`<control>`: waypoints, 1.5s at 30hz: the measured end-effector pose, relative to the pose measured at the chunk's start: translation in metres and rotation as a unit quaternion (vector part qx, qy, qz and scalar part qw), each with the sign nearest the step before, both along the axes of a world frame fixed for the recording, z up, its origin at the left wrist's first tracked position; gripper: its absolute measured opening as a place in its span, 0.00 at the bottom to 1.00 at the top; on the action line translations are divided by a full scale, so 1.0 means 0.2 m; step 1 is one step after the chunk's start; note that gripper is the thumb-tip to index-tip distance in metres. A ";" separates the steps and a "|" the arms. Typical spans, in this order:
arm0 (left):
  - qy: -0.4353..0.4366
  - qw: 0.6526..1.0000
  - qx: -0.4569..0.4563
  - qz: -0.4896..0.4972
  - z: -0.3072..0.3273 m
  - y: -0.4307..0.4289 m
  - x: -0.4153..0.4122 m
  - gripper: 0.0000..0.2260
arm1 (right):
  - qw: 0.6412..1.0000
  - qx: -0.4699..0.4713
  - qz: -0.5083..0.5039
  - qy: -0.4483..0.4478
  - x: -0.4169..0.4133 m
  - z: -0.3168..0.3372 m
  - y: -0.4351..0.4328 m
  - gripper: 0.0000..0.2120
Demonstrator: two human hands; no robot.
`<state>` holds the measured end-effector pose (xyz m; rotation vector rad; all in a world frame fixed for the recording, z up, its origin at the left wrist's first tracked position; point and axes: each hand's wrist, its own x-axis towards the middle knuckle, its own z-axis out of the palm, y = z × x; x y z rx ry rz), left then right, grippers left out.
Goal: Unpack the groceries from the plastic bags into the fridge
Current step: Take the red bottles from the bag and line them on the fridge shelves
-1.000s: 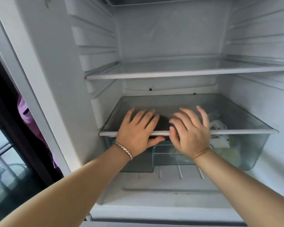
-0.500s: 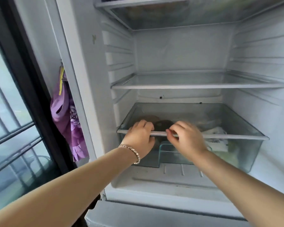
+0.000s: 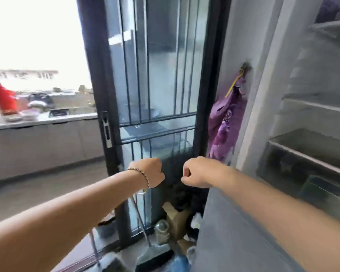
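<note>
The open fridge [image 3: 263, 99] stands at the right edge, with its white shelves and the clear crisper drawer [image 3: 306, 154] showing. Both of my hands are out of the fridge, in front of a dark-framed glass door. My left hand [image 3: 149, 172], with a bracelet at the wrist, is curled into a loose fist and holds nothing. My right hand [image 3: 197, 171] is also curled shut and empty, a short way to the right of it. A red bag [image 3: 5, 101] sits on the kitchen counter far left. The picture is blurred by motion.
A glass door with a black frame [image 3: 155, 95] fills the middle. A purple cloth [image 3: 226, 122] hangs on the fridge's side. Cardboard, a jar [image 3: 162, 230] and clutter lie on the floor below. The counter [image 3: 47, 118] with a pot and dishes runs along the left.
My view has swung left, away from the fridge interior. Both hands have let go of the shelf edge above the crisper drawer and pulled back out, now curled shut.
</note>
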<state>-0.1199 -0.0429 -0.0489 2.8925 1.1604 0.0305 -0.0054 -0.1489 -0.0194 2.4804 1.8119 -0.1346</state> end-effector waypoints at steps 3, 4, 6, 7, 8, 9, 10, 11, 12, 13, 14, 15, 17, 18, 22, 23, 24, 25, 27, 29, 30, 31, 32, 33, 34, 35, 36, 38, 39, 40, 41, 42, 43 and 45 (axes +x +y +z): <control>-0.004 0.994 0.029 0.108 0.01 0.04 -0.52 0.13 | 0.994 0.000 0.113 -0.005 -0.41 0.02 0.18 0.14; -0.004 0.990 0.031 0.137 0.01 0.04 -0.65 0.13 | 0.990 0.006 0.138 -0.003 -0.52 0.02 0.23 0.14; 0.004 0.979 0.030 0.201 0.01 0.02 -0.97 0.13 | 0.981 0.006 0.193 0.003 -0.81 0.02 0.29 0.13; 0.003 0.970 0.023 0.243 0.01 0.00 -1.19 0.13 | 0.973 0.005 0.231 0.004 -0.99 0.01 0.32 0.13; -0.006 0.958 0.021 0.285 0.01 -0.04 -1.41 0.12 | 0.963 0.008 0.270 0.000 -1.19 0.00 0.34 0.13; -0.014 0.947 0.020 0.321 0.00 -0.07 -1.61 0.12 | 0.953 0.011 0.303 -0.004 -1.37 0.00 0.35 0.14; -0.021 0.932 0.018 0.363 -0.01 -0.12 -1.84 0.12 | 0.941 0.012 0.337 -0.010 -1.58 -0.02 0.36 0.14; -0.029 0.916 0.007 0.400 -0.03 -0.17 -2.05 0.12 | 0.930 0.015 0.367 -0.016 -1.77 -0.04 0.36 0.15; -0.032 0.902 -0.005 0.431 -0.05 -0.22 -2.22 0.12 | 0.921 0.012 0.389 -0.018 -1.94 -0.05 0.35 0.15; -0.033 0.884 -0.017 0.466 -0.08 -0.30 -2.43 0.13 | 0.909 0.006 0.417 -0.018 -2.15 -0.08 0.33 0.15; -0.032 0.865 -0.026 0.501 -0.10 -0.41 -2.66 0.13 | 0.895 0.001 0.445 -0.015 -2.39 -0.11 0.30 0.15; -0.035 0.850 -0.030 0.525 -0.12 -0.49 -2.82 0.13 | 0.886 -0.001 0.463 -0.009 -2.55 -0.13 0.27 0.15; -0.042 0.808 -0.041 0.586 -0.16 -0.72 -3.24 0.12 | 0.858 -0.015 0.513 0.005 -3.00 -0.18 0.15 0.14; -0.048 0.788 -0.047 0.612 -0.18 -0.83 -3.40 0.12 | 0.845 -0.021 0.534 0.009 -3.19 -0.19 0.09 0.14; -0.078 0.706 -0.039 0.703 -0.21 -1.29 -4.03 0.12 | 0.779 -0.040 0.625 0.021 -3.95 -0.23 -0.20 0.14; -0.084 0.688 -0.036 0.720 -0.21 -1.38 -4.13 0.12 | 0.764 -0.042 0.643 0.026 -4.09 -0.24 -0.27 0.14; -0.081 0.669 -0.032 0.738 -0.22 -1.50 -4.27 0.12 | 0.745 -0.050 0.664 0.030 -4.28 -0.26 -0.35 0.13; -0.074 0.651 -0.033 0.755 -0.22 -1.63 -4.39 0.11 | 0.726 -0.056 0.685 0.027 -4.46 -0.28 -0.45 0.13; -0.072 0.620 -0.030 0.781 -0.24 -1.80 -4.56 0.11 | 0.695 -0.060 0.717 0.022 -4.69 -0.30 -0.58 0.13; -0.075 0.579 -0.026 0.811 -0.27 -1.99 -4.76 0.11 | 0.657 -0.064 0.751 0.025 -4.98 -0.34 -0.75 0.13; -0.075 0.559 -0.028 0.825 -0.28 -2.08 -4.87 0.11 | 0.638 -0.063 0.767 0.022 -5.12 -0.37 -0.84 0.13; -0.073 0.542 -0.030 0.837 -0.30 -2.18 -4.97 0.12 | 0.618 -0.065 0.784 0.011 -5.26 -0.40 -0.93 0.13; -0.072 0.530 -0.031 0.844 -0.32 -2.24 -5.05 0.12 | 0.603 -0.064 0.795 0.006 -5.35 -0.42 -1.00 0.12; -0.069 0.517 -0.034 0.852 -0.35 -2.31 -5.14 0.12 | 0.596 -0.066 0.800 0.011 -5.46 -0.44 -1.06 0.12; -0.066 0.505 -0.037 0.860 -0.37 -2.38 -5.24 0.12 | 0.589 -0.066 0.805 0.021 -5.59 -0.47 -1.12 0.12; -0.067 0.495 -0.037 0.866 -0.39 -2.44 -5.34 0.12 | 0.583 -0.069 0.809 0.031 -5.72 -0.50 -1.16 0.12; -0.068 0.485 -0.038 0.871 -0.41 -2.49 -5.43 0.12 | 0.578 -0.073 0.812 0.034 -5.84 -0.53 -1.20 0.12; -0.064 0.460 -0.033 0.885 -0.44 -2.60 -5.62 0.11 | 0.557 -0.071 0.827 0.034 -6.07 -0.57 -1.27 0.12; -0.068 0.445 -0.032 0.892 -0.46 -2.64 -5.70 0.11 | 0.550 -0.073 0.831 0.037 -6.17 -0.60 -1.29 0.11; -0.072 0.425 -0.027 0.902 -0.46 -2.69 -5.86 0.11 | 0.539 -0.073 0.838 0.039 -6.36 -0.62 -1.35 0.11; -0.071 0.415 -0.027 0.907 -0.45 -2.73 -5.96 0.11 | 0.534 -0.069 0.842 0.032 -6.49 -0.63 -1.38 0.12; -0.070 0.410 -0.029 0.909 -0.44 -2.76 -6.03 0.11 | 0.527 -0.062 0.847 0.024 -6.55 -0.63 -1.40 0.12; -0.075 0.401 -0.029 0.913 -0.43 -2.80 -6.11 0.11 | 0.522 -0.064 0.850 0.025 -6.64 -0.63 -1.43 0.12; -0.082 0.377 -0.027 0.922 -0.42 -2.90 -6.35 0.12 | 0.513 -0.066 0.856 0.022 -6.93 -0.67 -1.53 0.13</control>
